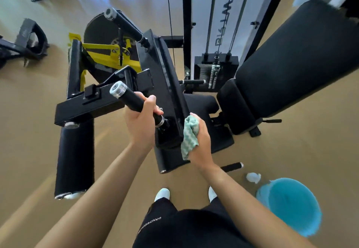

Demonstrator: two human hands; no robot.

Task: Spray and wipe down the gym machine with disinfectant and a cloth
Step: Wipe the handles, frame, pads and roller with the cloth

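The left hand (pixel 141 123) grips the black rubber-sleeved handle (pixel 134 102) to steady the black steel gym machine arm (pixel 167 84) (likely), while the right hand (pixel 201 140) presses a bunched green-striped cloth (pixel 190 135) against its near right edge.

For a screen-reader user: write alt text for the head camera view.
A person's left hand grips a black handle of a gym machine while the right hand holds a green-and-white cloth against its black frame. A blue bucket stands on the floor nearby.
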